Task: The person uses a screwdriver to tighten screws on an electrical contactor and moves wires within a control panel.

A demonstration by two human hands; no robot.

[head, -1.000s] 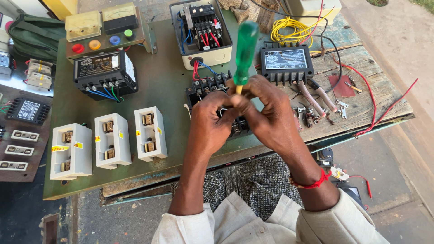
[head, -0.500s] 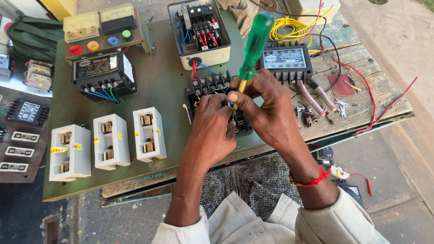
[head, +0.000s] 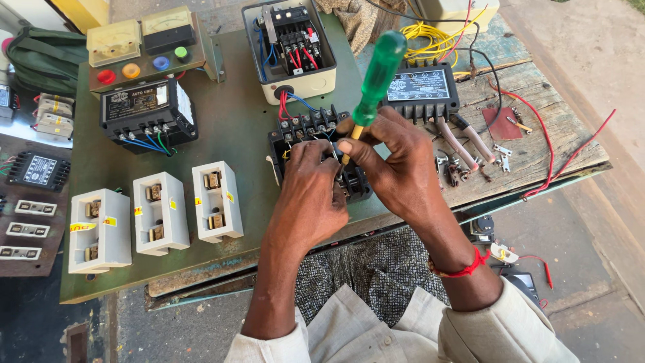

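- My right hand [head: 403,168] grips the green-handled screwdriver [head: 377,75]; its tip could slip off a hidden screw.
- Left fingers [head: 316,161] pinch the black terminal block [head: 316,128] on the green worktop [head: 228,134], right in the slip path.

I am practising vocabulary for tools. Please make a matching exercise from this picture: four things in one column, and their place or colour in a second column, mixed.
Things:
1. screwdriver
2. three white fuse holders
3. yellow wire coil
4. pliers

Descriptions:
a. far edge of the table
b. green handle, in right hand
c. row near left edge
d. lying on bare wood

Pairs: 1-b, 2-c, 3-a, 4-d
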